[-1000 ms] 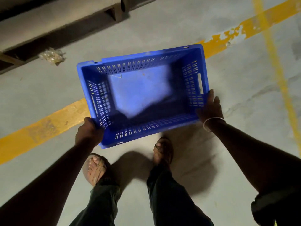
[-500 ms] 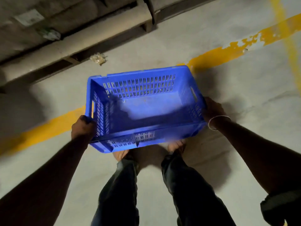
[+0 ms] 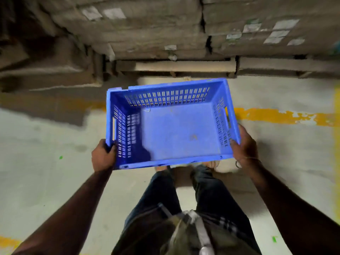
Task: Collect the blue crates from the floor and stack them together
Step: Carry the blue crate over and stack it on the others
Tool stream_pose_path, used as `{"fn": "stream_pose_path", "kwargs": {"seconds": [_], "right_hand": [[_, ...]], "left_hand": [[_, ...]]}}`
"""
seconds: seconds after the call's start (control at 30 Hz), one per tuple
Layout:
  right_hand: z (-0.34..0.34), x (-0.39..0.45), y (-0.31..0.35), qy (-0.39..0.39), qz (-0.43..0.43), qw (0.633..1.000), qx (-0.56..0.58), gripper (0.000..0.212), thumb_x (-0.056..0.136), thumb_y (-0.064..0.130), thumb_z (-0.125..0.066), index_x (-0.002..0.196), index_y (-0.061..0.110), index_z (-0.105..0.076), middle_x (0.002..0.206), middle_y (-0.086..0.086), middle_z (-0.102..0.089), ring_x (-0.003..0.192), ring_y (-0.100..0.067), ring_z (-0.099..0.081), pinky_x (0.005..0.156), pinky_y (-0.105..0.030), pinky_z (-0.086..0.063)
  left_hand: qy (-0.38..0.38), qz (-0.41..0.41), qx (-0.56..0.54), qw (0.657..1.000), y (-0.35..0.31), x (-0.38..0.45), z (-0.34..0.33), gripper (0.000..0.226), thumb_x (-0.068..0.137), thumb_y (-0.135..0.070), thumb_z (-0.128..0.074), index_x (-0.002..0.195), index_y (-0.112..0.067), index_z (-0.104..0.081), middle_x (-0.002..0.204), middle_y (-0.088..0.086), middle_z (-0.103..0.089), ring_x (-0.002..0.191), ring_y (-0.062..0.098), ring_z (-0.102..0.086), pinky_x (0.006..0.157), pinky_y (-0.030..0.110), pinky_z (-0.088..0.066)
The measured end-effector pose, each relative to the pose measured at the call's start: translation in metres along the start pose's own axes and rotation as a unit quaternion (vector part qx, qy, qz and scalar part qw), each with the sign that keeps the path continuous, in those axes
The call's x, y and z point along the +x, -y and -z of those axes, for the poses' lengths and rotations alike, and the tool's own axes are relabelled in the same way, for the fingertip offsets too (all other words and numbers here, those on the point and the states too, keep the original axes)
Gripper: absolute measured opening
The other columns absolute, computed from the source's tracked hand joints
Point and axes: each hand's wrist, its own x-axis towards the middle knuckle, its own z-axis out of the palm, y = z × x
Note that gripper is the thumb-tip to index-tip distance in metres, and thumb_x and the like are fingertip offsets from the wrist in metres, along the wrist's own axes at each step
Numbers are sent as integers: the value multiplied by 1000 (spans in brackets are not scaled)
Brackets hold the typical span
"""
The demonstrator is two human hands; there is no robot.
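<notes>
One blue crate (image 3: 173,124) off the floor, empty. Left hand (image 3: 103,157) and right hand (image 3: 243,144) curl fingers round its near corners. No stack visible; stacking remains.

Blue plastic crate (image 3: 176,126), rectangular and open-topped, held clear of the concrete floor (image 3: 46,181) with its mouth upward and roughly level. The side walls are perforated with rows of narrow slots; each short end has a handle cutout. The solid base is bare apart from small scuffs and a scrap of thread.
</notes>
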Motion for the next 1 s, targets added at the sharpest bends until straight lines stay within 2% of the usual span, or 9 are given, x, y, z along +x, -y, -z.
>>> {"fn": "stream_pose_path", "kwargs": {"seconds": [0.17, 0.3, 0.4, 0.5, 0.6, 0.73, 0.87, 1.0], "right_hand": [[-5, -31, 50, 20, 44, 998, -33, 74, 79, 10, -60, 147, 24, -36, 120, -19, -62, 108, -39, -60, 87, -44, -51], [-19, -68, 112, 18, 115, 992, -48, 78, 83, 10, -60, 152, 27, -26, 130, -17, -55, 117, -38, -53, 93, -44, -47], [-45, -98, 164, 5, 145, 987, -65, 80, 84, 12, -60, 152, 31, -22, 113, -18, -57, 105, -38, -57, 85, -40, -47], [-82, -132, 220, 2, 196, 978, -73, 81, 85, 14, -58, 152, 35, -19, 110, -17, -54, 103, -39, -57, 80, -39, -46], [-123, -159, 277, 19, 266, 959, -93, 84, 85, 17, -59, 153, 37, -14, 110, -15, -54, 100, -39, -58, 78, -40, -47], [-180, -186, 351, 50, 362, 923, -119, 88, 82, 18, -56, 152, 39, -8, 124, -17, -54, 108, -38, -57, 82, -43, -51], [-232, -207, 429, 60, 426, 890, -151, 86, 80, 7, -51, 154, 30, -12, 121, -18, -53, 105, -38, -57, 80, -44, -51], [-292, -222, 506, 87, 478, 856, -174, 85, 79, 4, -47, 154, 25, -12, 110, -14, -52, 99, -36, -56, 75, -43, -49]], "left_hand": [[-57, 4, -40, 998, 40, -30, 55, 39, 80, -45, -49, 93, -9, -59, 82, 14, -67, 79, 41, -63, 65, 41, -44], [-92, 22, -87, 992, 85, -34, 95, 37, 82, -47, -51, 94, -13, -59, 82, 10, -67, 80, 38, -64, 65, 40, -46], [-122, 37, -121, 984, 136, -36, 131, 33, 84, -48, -51, 93, -17, -59, 80, 4, -66, 79, 35, -63, 65, 39, -46], [-159, 60, -157, 973, 197, -43, 169, 35, 83, -51, -50, 94, -19, -58, 83, 4, -68, 79, 33, -63, 67, 41, -49], [-198, 88, -173, 961, 256, -49, 208, 37, 84, -52, -49, 96, -19, -59, 87, 6, -69, 81, 34, -64, 69, 43, -51], [-250, 140, -169, 943, 324, -51, 253, 34, 89, -50, -51, 98, -17, -59, 90, 10, -70, 84, 37, -65, 69, 43, -50], [-273, 195, -183, 924, 383, -47, 289, 19, 96, -34, -60, 97, -15, -58, 90, 11, -70, 80, 35, -63, 66, 41, -48], [-297, 238, -188, 905, 437, -33, 317, 21, 95, -35, -60, 99, -15, -58, 89, 11, -69, 81, 36, -64, 67, 42, -50]]}}
